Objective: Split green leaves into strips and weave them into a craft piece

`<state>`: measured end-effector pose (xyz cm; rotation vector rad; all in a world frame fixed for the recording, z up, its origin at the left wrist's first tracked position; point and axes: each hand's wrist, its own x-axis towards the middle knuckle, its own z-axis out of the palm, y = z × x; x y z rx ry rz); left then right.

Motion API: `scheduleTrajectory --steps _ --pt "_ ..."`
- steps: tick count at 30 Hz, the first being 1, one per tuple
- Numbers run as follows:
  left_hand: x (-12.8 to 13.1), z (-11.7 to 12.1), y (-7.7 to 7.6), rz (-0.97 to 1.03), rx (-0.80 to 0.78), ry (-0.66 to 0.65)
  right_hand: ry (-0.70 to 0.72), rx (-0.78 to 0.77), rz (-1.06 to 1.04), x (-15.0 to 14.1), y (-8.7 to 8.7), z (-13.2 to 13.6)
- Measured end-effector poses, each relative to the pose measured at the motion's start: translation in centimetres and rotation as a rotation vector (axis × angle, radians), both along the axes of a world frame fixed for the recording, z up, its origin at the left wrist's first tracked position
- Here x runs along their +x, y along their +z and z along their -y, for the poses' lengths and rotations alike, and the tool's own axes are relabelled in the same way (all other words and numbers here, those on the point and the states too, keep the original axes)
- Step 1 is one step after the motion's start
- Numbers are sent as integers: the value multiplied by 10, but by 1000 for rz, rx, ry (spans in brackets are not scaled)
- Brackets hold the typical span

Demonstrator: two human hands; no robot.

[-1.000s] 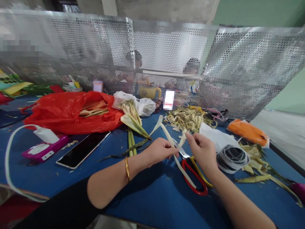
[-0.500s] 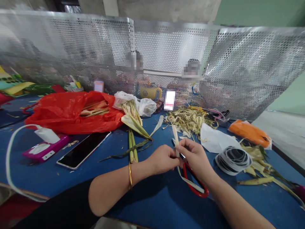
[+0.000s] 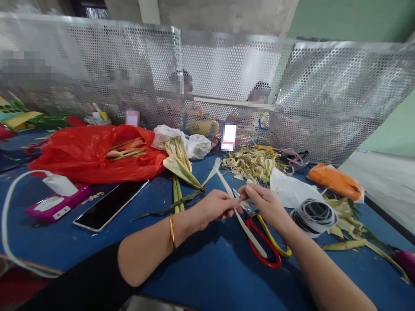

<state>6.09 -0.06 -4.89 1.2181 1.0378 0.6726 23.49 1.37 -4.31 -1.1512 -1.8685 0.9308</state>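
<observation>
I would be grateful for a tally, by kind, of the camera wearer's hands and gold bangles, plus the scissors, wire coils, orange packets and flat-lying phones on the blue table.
Hands, left hand and right hand: 2
Gold bangle: 1
Scissors: 1 pair
Wire coil: 1
Orange packet: 1
Flat-lying phone: 1
Total: 7

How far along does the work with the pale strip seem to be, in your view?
Looks done: perhaps the heap of thin, curled, straw-coloured shreds, though its purpose is unclear.
In hand: the left hand holds a long, flat, pale plant strip; the right hand meets it.
Apparently left: the pinkish-tan stalks inside the red plastic bag.
</observation>
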Motion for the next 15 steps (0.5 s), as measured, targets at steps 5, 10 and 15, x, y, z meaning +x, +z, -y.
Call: scheduleTrajectory --steps 5,10,15 --pt "-10 -9 6 92 -63 44 130 11 180 11 3 -7" --pt "-9 -7 3 58 -48 -8 1 105 194 7 -3 -4" --pt "-7 -5 0 104 -66 7 -98 338 342 5 -5 -2"
